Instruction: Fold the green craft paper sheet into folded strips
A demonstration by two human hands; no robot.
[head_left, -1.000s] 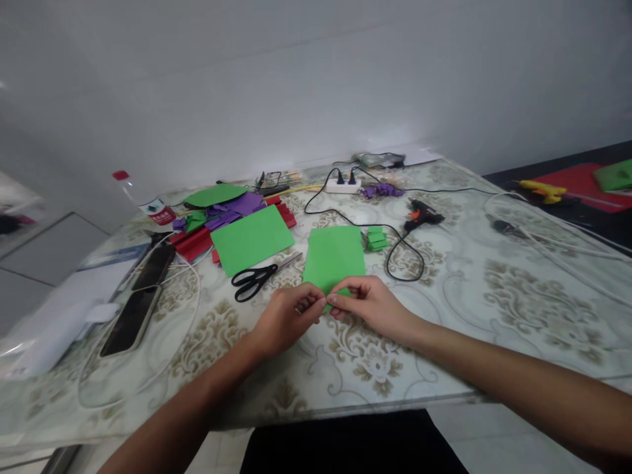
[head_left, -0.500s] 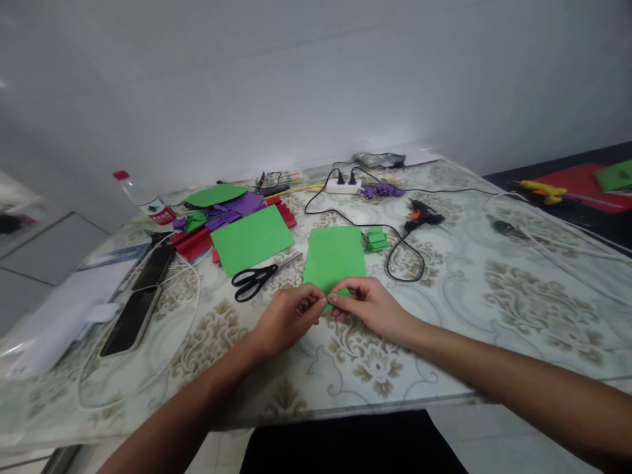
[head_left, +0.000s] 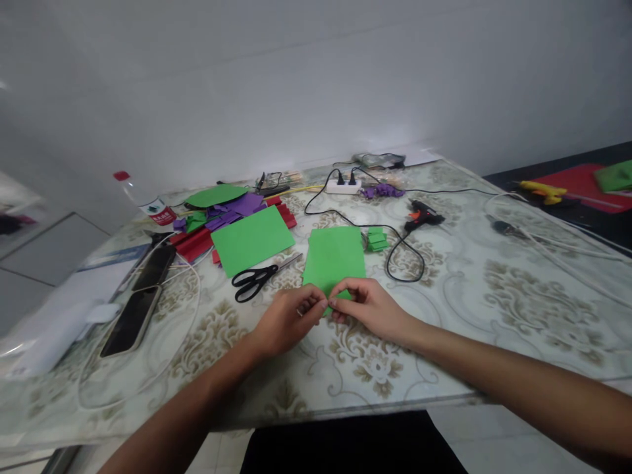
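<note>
My left hand (head_left: 286, 320) and my right hand (head_left: 368, 306) meet fingertip to fingertip at the near edge of a green paper sheet (head_left: 334, 257) lying on the patterned table (head_left: 474, 296). Both hands pinch a small green piece at that edge; I cannot tell whether it is a separate strip or the sheet's own folded edge. Black scissors (head_left: 255, 278) lie just left of the sheet.
A second green sheet (head_left: 251, 239) rests on red and purple paper scraps (head_left: 237, 205). Small folded green pieces (head_left: 377, 239), a black glue gun (head_left: 419, 214) with its looping cord, a power strip (head_left: 343, 186), two phones (head_left: 143, 289) and a bottle (head_left: 143, 201) lie around.
</note>
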